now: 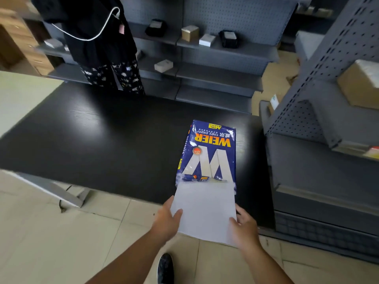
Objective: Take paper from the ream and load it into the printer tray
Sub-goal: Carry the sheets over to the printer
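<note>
Now gripping the paper (205,212) with left hand (167,220) and right hand (245,226), seemingly half out of the ream (207,152); uneven pull risks fanning or creasing sheets.

Ahead of my hands stretches a glossy black wooden tabletop (102,140). Beyond its far edge stands grey metal pegboard shelving (215,50) holding a small tan cardboard box (190,33) and a white packet (207,40). Far to my upper left hangs a dark garment (92,37) with a white cord (86,36). Below my wrists, my black shoe (165,267) rests on beige floor tiles (51,242). Up right, a brown carton (361,85) sits on another shelf.
</note>
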The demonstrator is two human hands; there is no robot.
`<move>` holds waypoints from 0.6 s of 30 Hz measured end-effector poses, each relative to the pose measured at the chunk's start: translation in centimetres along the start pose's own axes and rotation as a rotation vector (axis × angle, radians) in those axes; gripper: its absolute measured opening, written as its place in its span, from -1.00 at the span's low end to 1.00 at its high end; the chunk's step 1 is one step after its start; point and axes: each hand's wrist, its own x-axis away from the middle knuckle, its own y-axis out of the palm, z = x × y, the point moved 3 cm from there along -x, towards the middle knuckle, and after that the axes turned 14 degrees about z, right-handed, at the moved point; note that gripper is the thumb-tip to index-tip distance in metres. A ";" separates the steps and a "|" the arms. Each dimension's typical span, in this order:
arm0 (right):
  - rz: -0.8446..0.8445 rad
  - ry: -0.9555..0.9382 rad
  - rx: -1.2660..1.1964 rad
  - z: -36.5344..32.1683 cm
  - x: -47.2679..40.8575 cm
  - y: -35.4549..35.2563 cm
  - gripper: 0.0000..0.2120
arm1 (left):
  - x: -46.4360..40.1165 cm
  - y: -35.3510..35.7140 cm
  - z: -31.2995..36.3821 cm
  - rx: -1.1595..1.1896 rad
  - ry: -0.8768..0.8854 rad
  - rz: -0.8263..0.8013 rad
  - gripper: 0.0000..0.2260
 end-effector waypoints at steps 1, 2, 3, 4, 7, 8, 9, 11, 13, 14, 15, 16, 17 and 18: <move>-0.010 -0.014 -0.003 0.5 0.8 -0.6 -0.51 | 1.4 -0.1 -0.6 -0.002 -0.017 0.022 -0.60; -0.021 -0.029 -0.009 0.9 1.7 -1.3 -0.51 | 3.0 -0.2 -1.0 -0.003 -0.026 0.049 -0.59; -0.025 -0.043 -0.014 1.4 2.7 -2.1 -0.50 | 4.8 -0.4 -1.2 0.004 -0.028 0.077 -0.58; -0.026 -0.062 -0.020 1.6 3.7 -2.9 -0.49 | 6.6 -0.7 -1.2 0.020 -0.021 0.103 -0.59; -0.058 -0.127 -0.026 1.8 6.8 -5.1 -0.51 | 11.6 -1.4 -1.2 0.088 0.019 0.147 -0.59; -0.082 -0.153 -0.023 1.8 7.6 -5.5 -0.52 | 12.9 -1.8 -1.4 0.097 0.023 0.170 -0.58; -0.108 -0.179 -0.020 1.8 8.3 -5.7 -0.51 | 14.2 -2.3 -1.6 0.105 0.019 0.195 -0.58; -0.158 -0.212 -0.004 1.8 9.7 -5.6 -0.47 | 16.6 -3.7 -1.9 0.152 0.018 0.260 -0.58; -0.219 -0.240 -0.005 1.1 11.9 -5.0 -0.46 | 19.1 -6.0 -1.9 0.193 0.014 0.332 -0.58; -0.253 -0.257 -0.015 0.5 13.2 -4.4 -0.45 | 20.3 -7.3 -2.0 0.204 0.018 0.367 -0.57; -0.298 -0.271 -0.035 0.0 14.4 -3.7 -0.45 | 21.2 -8.5 -2.4 0.208 0.021 0.399 -0.57; -0.340 -0.279 -0.045 -0.5 15.5 -2.8 -0.45 | 21.9 -9.7 -2.8 0.212 0.017 0.427 -0.56; -0.386 -0.294 -0.059 -1.1 16.6 -1.8 -0.45 | 22.5 -11.0 -3.5 0.219 0.000 0.466 -0.55; -0.423 -0.317 -0.061 -1.7 17.7 -0.7 -0.46 | 23.1 -12.3 -4.1 0.220 -0.033 0.506 -0.55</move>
